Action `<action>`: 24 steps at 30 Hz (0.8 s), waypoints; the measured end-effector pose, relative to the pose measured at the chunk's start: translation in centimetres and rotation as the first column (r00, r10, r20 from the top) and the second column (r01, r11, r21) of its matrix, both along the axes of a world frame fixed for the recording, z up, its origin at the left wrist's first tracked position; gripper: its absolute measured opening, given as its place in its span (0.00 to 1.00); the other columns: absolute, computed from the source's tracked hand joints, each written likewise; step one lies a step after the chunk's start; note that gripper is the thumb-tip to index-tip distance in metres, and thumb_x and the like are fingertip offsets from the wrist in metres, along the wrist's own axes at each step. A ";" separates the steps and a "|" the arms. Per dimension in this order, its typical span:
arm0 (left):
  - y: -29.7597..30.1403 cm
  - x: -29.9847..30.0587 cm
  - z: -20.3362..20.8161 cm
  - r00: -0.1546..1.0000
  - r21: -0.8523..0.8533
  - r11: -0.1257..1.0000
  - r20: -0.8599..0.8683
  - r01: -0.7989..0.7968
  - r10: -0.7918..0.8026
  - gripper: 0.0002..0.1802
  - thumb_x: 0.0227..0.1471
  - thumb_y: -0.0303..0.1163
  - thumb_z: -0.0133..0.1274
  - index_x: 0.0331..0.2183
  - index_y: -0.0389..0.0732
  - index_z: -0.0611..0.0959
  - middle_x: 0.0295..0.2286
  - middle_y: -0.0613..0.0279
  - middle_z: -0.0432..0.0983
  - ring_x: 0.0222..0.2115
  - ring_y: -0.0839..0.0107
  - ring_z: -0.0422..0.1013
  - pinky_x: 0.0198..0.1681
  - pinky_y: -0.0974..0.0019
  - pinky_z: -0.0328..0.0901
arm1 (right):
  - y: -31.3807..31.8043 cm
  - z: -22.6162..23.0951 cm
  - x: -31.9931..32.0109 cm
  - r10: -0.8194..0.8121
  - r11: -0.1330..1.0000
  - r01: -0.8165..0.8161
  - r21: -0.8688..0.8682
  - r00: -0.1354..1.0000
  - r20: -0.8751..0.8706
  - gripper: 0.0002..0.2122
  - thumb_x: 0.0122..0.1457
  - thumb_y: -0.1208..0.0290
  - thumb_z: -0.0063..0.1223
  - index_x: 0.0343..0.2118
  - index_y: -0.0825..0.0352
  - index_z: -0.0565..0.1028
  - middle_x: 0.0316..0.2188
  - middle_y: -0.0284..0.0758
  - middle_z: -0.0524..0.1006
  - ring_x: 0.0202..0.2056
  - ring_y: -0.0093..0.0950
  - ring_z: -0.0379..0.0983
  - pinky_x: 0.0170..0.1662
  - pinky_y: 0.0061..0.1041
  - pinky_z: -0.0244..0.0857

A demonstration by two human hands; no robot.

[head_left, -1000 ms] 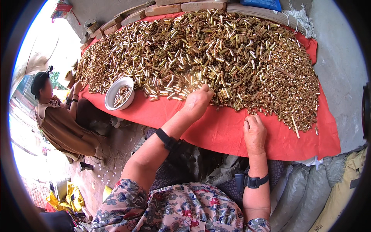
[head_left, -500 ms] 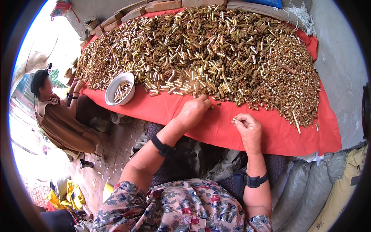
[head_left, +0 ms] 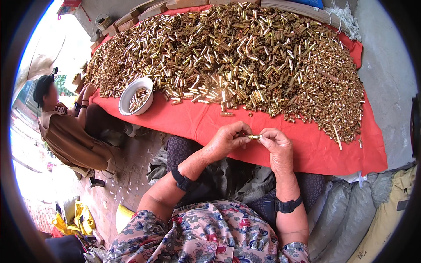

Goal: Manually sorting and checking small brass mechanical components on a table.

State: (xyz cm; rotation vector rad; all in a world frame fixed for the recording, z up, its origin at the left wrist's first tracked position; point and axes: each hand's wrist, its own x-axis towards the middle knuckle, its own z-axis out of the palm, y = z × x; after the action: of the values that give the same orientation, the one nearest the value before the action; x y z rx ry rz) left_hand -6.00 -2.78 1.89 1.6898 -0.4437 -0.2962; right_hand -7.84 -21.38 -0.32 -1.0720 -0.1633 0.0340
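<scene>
Fingers of left hand [head_left: 232, 136] and right hand [head_left: 277, 144] pinch opposite ends of a brass piece [head_left: 254, 136], centre frame; few tubes [head_left: 140, 99] occupy the white bowl [head_left: 125, 99], left of centre; seemingly, most work remains, judging by the heap [head_left: 245, 57] across the top.

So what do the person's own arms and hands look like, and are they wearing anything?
The left hand and right hand wear no gloves. There's a black band around the left forearm and another, with a chunky dark piece, on the right forearm. The floral sleeves are pale pink with blue-grey flowers.
</scene>
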 end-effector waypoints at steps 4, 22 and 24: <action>0.0 -0.2 -0.7 0.999 -0.119 0.993 -0.033 -0.025 0.021 0.05 0.52 0.23 0.52 0.34 0.37 0.74 0.26 0.68 0.72 0.26 0.82 0.69 0.31 0.77 0.64 | 0.2 0.0 -0.2 -0.020 1.000 0.020 0.001 1.000 -0.011 0.02 0.52 0.82 0.54 0.29 0.70 0.75 0.31 0.30 0.74 0.34 0.17 0.69 0.41 0.16 0.64; -0.7 -0.7 -0.4 0.918 -0.003 0.992 0.378 -0.129 0.121 0.06 0.45 0.19 0.56 0.28 0.36 0.76 0.28 0.62 0.73 0.28 0.75 0.71 0.30 0.73 0.65 | -0.5 0.6 -0.2 -0.054 0.993 0.063 -0.102 0.995 0.085 0.02 0.50 0.82 0.56 0.27 0.69 0.75 0.29 0.28 0.72 0.33 0.17 0.68 0.38 0.16 0.64; -0.6 -1.2 -0.8 0.907 0.038 0.989 0.404 -0.145 0.117 0.06 0.45 0.19 0.57 0.29 0.36 0.76 0.28 0.62 0.73 0.28 0.75 0.71 0.30 0.73 0.65 | -1.9 1.0 0.1 0.132 0.940 -0.114 -0.322 0.991 0.035 0.03 0.49 0.82 0.57 0.26 0.70 0.75 0.29 0.27 0.72 0.32 0.17 0.68 0.38 0.16 0.63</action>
State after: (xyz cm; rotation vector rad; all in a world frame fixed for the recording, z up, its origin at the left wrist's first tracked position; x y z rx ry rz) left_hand -7.18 -3.38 1.07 1.8414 -0.6238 0.1428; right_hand -7.69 -23.23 0.67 -1.3870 -0.2831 0.1478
